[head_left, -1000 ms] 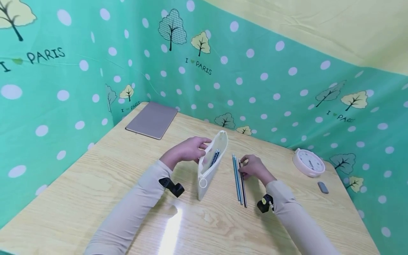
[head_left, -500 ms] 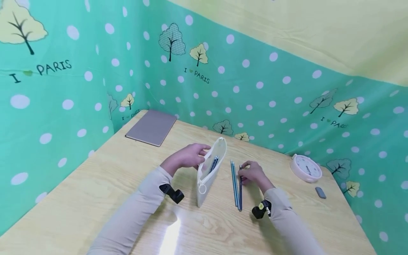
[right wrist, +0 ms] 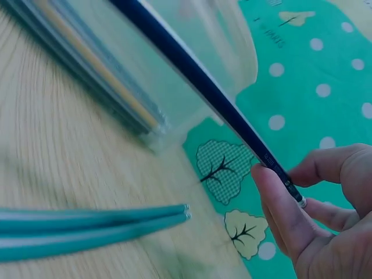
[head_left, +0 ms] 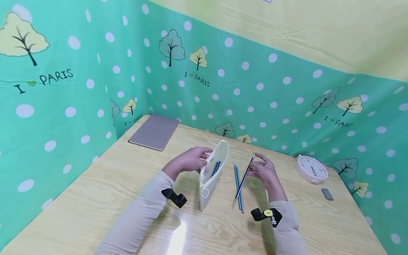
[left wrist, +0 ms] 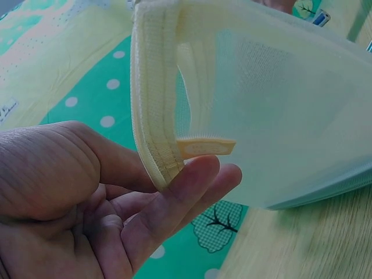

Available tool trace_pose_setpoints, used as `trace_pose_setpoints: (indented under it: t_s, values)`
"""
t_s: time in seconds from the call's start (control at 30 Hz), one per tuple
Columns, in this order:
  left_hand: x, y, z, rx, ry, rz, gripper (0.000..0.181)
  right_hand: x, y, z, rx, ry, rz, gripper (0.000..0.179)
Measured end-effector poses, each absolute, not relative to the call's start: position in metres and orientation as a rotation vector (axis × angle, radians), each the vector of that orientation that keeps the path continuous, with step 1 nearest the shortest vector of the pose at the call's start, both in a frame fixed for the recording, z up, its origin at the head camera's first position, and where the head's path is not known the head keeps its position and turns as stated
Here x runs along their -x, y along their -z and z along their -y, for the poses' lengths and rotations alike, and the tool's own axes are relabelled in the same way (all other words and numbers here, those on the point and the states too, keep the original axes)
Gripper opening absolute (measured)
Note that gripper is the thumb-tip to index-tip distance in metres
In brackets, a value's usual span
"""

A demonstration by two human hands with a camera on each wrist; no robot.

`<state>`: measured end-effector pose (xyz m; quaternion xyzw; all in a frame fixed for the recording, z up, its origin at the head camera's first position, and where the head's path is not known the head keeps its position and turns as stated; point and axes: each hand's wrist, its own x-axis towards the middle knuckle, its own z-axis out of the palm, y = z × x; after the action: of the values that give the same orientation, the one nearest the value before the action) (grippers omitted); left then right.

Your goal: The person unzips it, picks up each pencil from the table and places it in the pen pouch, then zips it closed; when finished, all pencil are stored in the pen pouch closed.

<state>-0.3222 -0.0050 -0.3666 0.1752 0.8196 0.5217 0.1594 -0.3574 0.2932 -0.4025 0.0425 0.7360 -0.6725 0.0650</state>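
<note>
table [head_left: 95,184] under all | pouch [head_left: 211,187] upright, gaping, pencils [head_left: 216,167] inside | left hand [head_left: 190,160], fingers pinching its rim [left wrist: 154,87]; best held wide | right hand [head_left: 265,170], fingers clamped near upper end of dark pencil [right wrist: 200,84] | teal pencils [right wrist: 70,243] lie close; better not nudged | dark pencil tilts right of pouch; best raised, low end aimed inside

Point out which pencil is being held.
The dark pencil pinched in the right hand; the two teal pencils lie on the table, and others sit inside the pouch.
</note>
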Motion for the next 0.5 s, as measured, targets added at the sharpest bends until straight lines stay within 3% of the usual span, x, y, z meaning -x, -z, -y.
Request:
trace_pose_setpoints:
  t_s: [0.5]
  values:
    - [0.326, 0.368, 0.004, -0.516, -1.483, -2.337, 0.063, 0.357, 0.400, -0.280, -0.101, 2.145, -2.219, 0.069]
